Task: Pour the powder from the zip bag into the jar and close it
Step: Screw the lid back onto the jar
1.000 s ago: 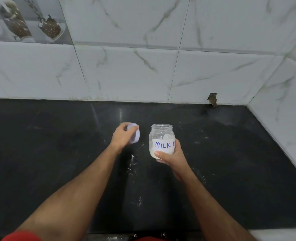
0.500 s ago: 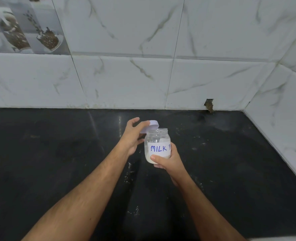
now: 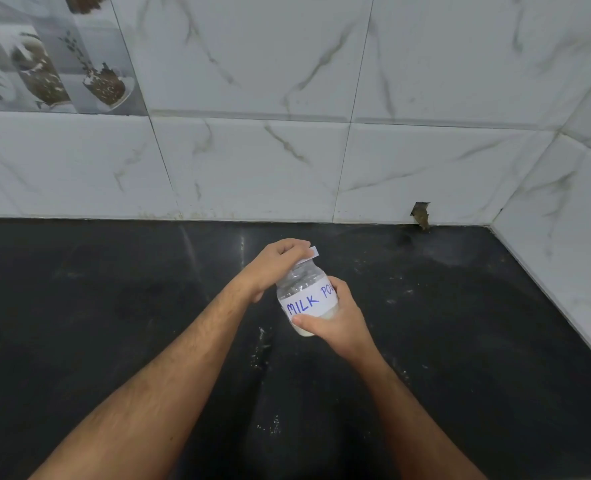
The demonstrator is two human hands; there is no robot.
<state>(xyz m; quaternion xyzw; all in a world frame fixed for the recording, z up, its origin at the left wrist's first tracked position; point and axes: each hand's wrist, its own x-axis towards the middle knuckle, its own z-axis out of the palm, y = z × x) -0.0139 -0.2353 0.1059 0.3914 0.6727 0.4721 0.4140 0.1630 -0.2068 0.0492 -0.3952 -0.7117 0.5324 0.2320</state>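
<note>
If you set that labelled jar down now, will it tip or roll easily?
Probably stable: the jar looks squat and powder sits low. On its side its round body would likely roll. The lid may not be tight yet under the left hand.

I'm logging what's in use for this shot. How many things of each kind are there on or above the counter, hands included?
Hands: 2, the left hand and the right hand
Jars: 1, the labelled jar
Lids: 1, the white lid at the jar's mouth
Zip bags: 0 in view
Total: 4
</note>
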